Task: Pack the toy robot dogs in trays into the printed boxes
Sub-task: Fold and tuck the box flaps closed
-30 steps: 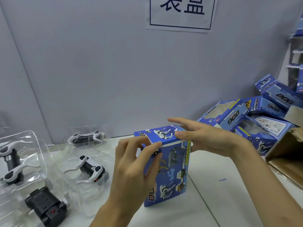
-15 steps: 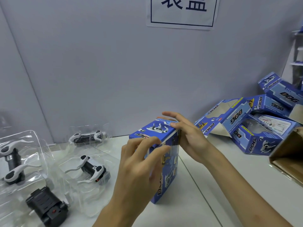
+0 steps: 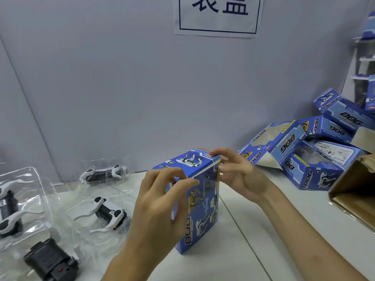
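Head camera: the printed box (image 3: 203,209) stands upright between both hands. At its near top corner the left hand (image 3: 156,211) grips with curled fingers, while the right hand (image 3: 243,177) pinches the lid's far edge. Left of the left hand lie toy robot dogs (image 3: 109,212) in clear trays (image 3: 43,191).

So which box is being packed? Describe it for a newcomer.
Under the wall sign, on the white table, a blue printed box stands upright, gripped at its top by the left hand and right hand. Unlike the piled boxes at right, it stands alone.
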`<action>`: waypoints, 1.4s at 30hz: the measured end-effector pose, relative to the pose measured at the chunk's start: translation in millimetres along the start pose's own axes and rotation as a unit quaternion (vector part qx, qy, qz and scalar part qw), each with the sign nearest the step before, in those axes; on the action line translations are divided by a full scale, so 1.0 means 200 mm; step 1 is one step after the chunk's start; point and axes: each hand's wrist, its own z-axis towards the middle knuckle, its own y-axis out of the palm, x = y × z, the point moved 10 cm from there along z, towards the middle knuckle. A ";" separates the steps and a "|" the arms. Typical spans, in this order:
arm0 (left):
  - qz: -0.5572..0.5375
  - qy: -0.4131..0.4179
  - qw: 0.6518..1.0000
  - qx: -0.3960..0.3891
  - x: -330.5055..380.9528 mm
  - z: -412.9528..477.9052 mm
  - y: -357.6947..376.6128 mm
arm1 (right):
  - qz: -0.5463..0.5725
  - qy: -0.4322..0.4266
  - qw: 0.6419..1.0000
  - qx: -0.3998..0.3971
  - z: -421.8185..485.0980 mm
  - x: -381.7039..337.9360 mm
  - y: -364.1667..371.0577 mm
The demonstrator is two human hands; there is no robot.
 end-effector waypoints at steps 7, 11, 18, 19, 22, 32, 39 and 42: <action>0.047 -0.025 0.998 -0.025 -0.06 0.00 0.02 | -0.142 0.002 0.990 -0.023 -0.01 -0.05 -0.02; 0.035 -0.029 0.999 -0.024 -0.07 0.00 0.03 | -0.189 -0.001 0.982 -0.014 -0.02 -0.09 -0.01; 0.010 -0.011 0.999 -0.045 -0.06 0.00 0.06 | -0.223 -0.007 0.975 -0.020 -0.02 -0.13 -0.01; 0.004 -0.011 0.999 -0.049 -0.06 0.00 0.06 | -0.213 -0.001 0.977 -0.019 -0.02 -0.12 -0.01; -0.011 -0.015 0.998 -0.063 -0.07 0.01 0.06 | -0.193 0.006 0.981 -0.003 -0.01 -0.10 -0.03; -0.149 -0.072 0.981 -0.102 -0.18 0.01 0.07 | -0.252 -0.021 0.967 -0.035 -0.01 -0.10 0.07; -0.187 -0.086 0.975 -0.081 -0.23 -0.01 0.05 | -0.234 -0.020 0.971 -0.035 -0.02 -0.13 0.10; -0.212 -0.130 0.968 -0.043 -0.32 -0.02 0.00 | -0.233 -0.030 0.972 -0.021 -0.01 -0.12 0.09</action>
